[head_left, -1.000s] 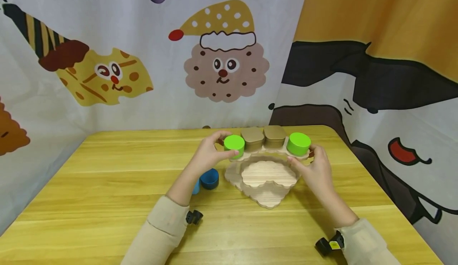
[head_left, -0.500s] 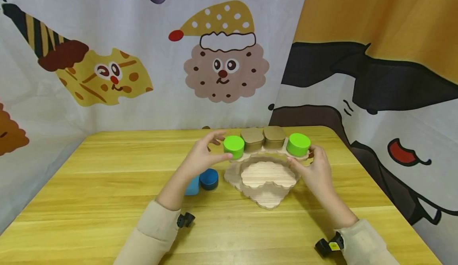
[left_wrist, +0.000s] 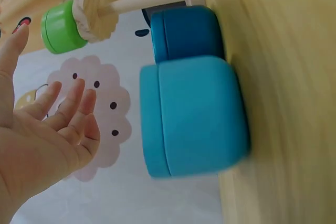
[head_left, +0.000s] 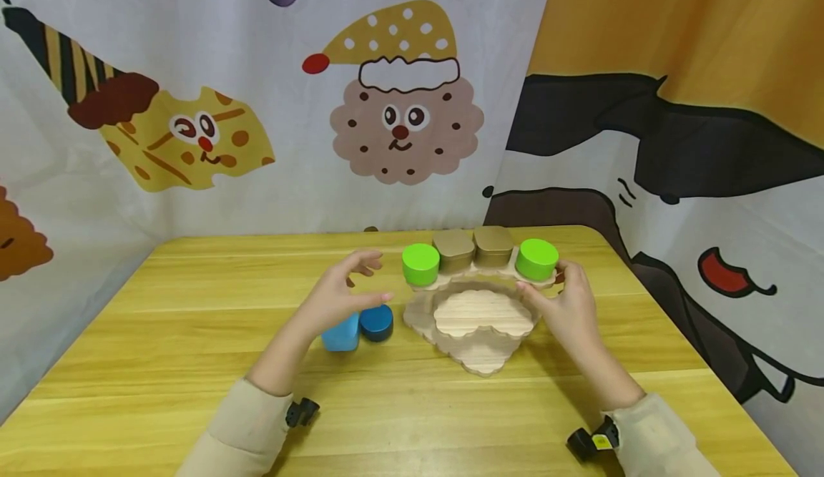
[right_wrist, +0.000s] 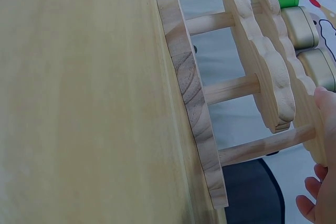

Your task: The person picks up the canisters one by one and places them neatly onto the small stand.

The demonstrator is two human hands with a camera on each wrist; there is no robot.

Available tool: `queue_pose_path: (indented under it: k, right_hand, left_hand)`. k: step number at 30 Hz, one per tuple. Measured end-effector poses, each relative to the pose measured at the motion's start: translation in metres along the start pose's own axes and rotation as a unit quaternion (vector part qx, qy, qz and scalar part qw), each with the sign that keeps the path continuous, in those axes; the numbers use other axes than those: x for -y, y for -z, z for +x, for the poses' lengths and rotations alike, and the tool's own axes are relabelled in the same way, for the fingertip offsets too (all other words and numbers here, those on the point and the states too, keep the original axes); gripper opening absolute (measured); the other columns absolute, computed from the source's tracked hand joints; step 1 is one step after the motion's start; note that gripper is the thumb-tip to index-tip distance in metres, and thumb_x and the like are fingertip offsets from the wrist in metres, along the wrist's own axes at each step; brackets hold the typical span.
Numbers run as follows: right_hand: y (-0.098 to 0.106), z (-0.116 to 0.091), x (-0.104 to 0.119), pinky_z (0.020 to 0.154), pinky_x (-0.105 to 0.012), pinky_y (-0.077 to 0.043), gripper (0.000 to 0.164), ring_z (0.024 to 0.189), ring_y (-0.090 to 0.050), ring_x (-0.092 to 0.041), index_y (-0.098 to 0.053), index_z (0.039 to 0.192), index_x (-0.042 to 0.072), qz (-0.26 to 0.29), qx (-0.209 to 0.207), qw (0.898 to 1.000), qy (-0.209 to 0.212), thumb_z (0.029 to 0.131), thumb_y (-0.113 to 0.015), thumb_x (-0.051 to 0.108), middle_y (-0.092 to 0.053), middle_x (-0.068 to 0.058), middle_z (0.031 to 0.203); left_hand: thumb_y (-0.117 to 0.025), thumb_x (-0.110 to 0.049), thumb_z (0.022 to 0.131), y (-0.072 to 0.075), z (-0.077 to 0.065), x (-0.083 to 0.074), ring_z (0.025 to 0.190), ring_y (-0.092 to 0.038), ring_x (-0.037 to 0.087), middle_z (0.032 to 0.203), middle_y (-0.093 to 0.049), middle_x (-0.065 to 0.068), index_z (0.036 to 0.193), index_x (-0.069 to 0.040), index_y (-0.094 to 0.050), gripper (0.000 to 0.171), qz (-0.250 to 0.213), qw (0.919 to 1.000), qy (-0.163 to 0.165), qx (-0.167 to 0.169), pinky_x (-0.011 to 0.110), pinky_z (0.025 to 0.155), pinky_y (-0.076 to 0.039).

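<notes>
My left hand (head_left: 335, 294) is in the air left of the wooden tiered stand (head_left: 484, 312), fingers spread and holding nothing. Below it, a light blue squarish tin (head_left: 341, 335) and a dark blue round tin (head_left: 376, 323) sit side by side on the table. The right hand (head_left: 569, 305) grips the right end of the stand's upper shelf, its thumb (right_wrist: 324, 98) against the shelf edge. Along that shelf stand a green round tin (head_left: 420, 264) on the left, two gold squarish tins (head_left: 493, 247) in the middle, and another green tin (head_left: 537, 259) at the right end.
The wooden table (head_left: 161, 348) carries everything. Behind it hangs a curtain (head_left: 232, 48) with cartoon prints. Round wooden posts (right_wrist: 231, 88) join the stand's scalloped shelves to its base (right_wrist: 191, 103). A small black camera (head_left: 301, 412) is fixed at the left sleeve.
My left hand has let go of the left green tin and moved left and down toward the blue tins, bringing the light blue one into view. The right hand stays on the shelf.
</notes>
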State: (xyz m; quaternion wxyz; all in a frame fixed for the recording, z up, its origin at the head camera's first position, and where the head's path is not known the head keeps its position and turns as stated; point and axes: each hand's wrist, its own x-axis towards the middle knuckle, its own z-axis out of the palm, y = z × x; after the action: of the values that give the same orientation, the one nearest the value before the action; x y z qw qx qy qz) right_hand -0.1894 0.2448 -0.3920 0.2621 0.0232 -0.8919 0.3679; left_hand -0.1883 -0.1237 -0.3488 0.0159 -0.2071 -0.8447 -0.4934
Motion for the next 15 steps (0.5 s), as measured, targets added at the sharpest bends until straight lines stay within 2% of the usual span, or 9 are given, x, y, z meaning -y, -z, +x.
queue_pose_path:
  k: [6,7,8,15]
  right_hand:
    - [0.0,0.001,0.0,0.069,-0.037,-0.034,0.068,0.088,-0.044,-0.03,-0.048,0.12,-0.011,0.0,-0.001,1.0,0.001,0.076,-0.083,0.027,-0.048,-0.018,0.1]
    - [0.0,0.001,0.0,0.069,-0.037,-0.034,0.068,0.088,-0.044,-0.03,-0.048,0.12,-0.01,0.0,-0.001,1.0,0.001,0.076,-0.083,0.028,-0.048,-0.018,0.1]
    - [0.0,0.001,0.0,0.069,-0.037,-0.034,0.068,0.089,-0.044,-0.03,-0.047,0.12,-0.011,0.001,-0.001,1.0,0.0,0.076,-0.082,0.028,-0.048,-0.018,0.1]
    - [0.0,0.0,-0.001,0.07,-0.037,-0.035,0.068,0.089,-0.045,-0.03,-0.047,0.12,-0.011,0.002,0.002,1.0,0.001,0.077,-0.082,0.028,-0.048,-0.018,0.101]
  left_hand:
    - [-0.078,-0.022,0.082,0.008,-0.009,0.008,0.114,-0.05,0.028,0.123,-0.058,0.005,0.138,-0.013,-0.049,0.064,-0.01,0.9999,0.004,0.009,0.052,0.088,-0.037]
    - [-0.078,-0.024,0.081,0.009,-0.009,0.015,0.114,-0.05,0.028,0.123,-0.057,0.004,0.138,-0.015,-0.05,0.064,-0.012,0.9999,0.003,0.009,0.054,0.088,-0.036]
    - [-0.079,-0.023,0.081,0.01,-0.009,0.016,0.114,-0.05,0.029,0.123,-0.058,0.004,0.138,-0.014,-0.05,0.064,-0.012,0.9999,0.006,0.009,0.054,0.088,-0.036]
    - [-0.079,-0.022,0.081,0.014,-0.013,0.021,0.114,-0.05,0.03,0.122,-0.058,0.004,0.137,-0.012,-0.05,0.063,-0.005,0.9999,0.007,0.011,0.052,0.087,-0.037]
